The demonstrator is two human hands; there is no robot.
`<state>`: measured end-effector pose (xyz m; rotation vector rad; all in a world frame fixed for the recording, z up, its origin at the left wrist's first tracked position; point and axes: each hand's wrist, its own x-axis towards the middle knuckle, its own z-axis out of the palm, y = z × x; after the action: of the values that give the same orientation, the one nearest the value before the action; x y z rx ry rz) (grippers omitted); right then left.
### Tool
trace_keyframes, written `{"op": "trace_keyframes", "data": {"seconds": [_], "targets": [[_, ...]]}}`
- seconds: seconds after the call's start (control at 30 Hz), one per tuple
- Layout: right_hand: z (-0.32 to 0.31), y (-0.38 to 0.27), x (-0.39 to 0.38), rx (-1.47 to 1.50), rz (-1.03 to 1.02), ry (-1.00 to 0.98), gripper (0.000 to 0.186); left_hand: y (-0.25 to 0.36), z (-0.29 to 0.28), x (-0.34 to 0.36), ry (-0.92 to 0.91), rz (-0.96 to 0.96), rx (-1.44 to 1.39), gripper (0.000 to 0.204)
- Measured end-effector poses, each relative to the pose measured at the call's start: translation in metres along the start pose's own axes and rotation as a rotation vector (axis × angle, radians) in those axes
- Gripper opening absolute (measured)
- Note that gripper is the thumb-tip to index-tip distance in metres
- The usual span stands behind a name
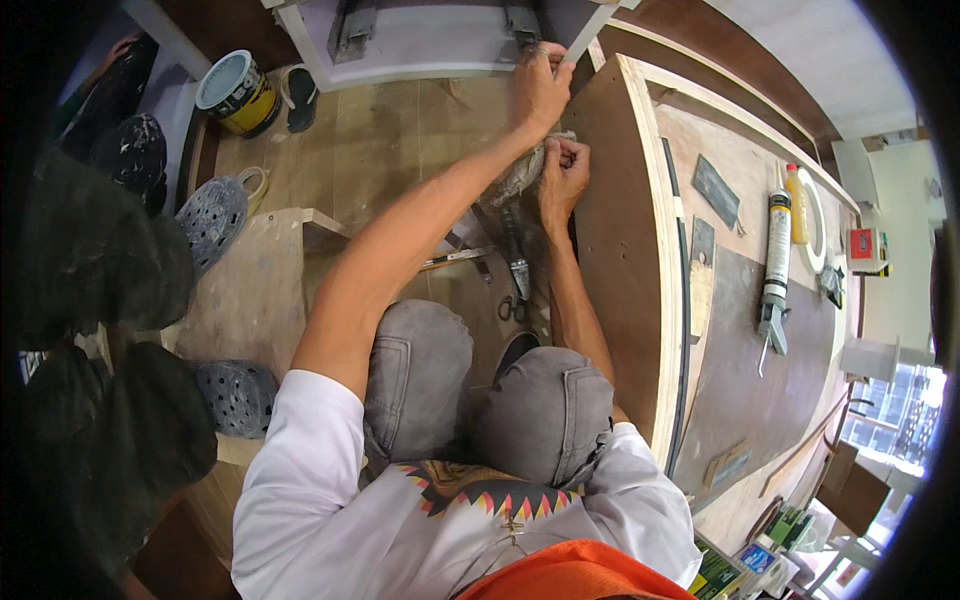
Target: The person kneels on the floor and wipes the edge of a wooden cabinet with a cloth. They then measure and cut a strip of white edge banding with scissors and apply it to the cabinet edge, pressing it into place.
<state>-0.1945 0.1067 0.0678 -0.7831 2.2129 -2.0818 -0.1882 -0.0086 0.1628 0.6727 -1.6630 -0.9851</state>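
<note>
The person sits low, knees in grey trousers drawn up, both bare forearms reaching forward from the lower edge toward the curved edge of a brown panel (pixel 610 220) that stands just to their right; the left arm stretches long and nearly straight across the picture, its elbow only slightly bent, and the left hand (pixel 540 90) lies knuckles-up at the top corner of the panel, fingers curled down and clenched on a thin white strip (pixel 583 38) that runs up and away from it; the right forearm rises close along the panel's face, wrist bent inward, and the right hand (pixel 563 175) sits just below the left, fingers (pixel 575 152) pinched shut on a crumpled grey rag (pixel 520 178) pressed against the panel's edge; the two hands are near each other but apart. On the wooden floor below the hands lie pliers (pixel 517 275) with dark handles. To the right, on the desk (pixel 760 410), a caulking gun (pixel 775 255) lies lengthwise, a yellow bottle (pixel 797 205) just beside it; a paint tin (pixel 235 92) stands on the floor at upper left.
</note>
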Motion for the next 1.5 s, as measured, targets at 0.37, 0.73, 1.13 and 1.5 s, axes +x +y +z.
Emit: {"op": "trace_keyframes", "data": {"seconds": [0.37, 0.73, 1.13, 1.5], "targets": [[-0.018, -0.04, -0.007, 0.007, 0.063, -0.011, 0.021, -0.03, -0.013, 0.016, -0.102, 0.101, 0.083, 0.023], [-0.015, -0.045, -0.013, 0.059, 0.065, -0.061, 0.021, -0.042, -0.057, 0.002, -0.291, -0.095, -0.045, 0.027], [-0.004, -0.061, -0.002, 0.381, 0.01, -0.007, 0.016, -0.028, -0.087, -0.014, -0.936, -0.213, -0.118, 0.056], [-0.006, -0.062, 0.007, 0.289, -0.01, -0.141, 0.028, -0.018, -0.1, -0.014, -0.828, -0.027, 0.166, 0.025]]}}
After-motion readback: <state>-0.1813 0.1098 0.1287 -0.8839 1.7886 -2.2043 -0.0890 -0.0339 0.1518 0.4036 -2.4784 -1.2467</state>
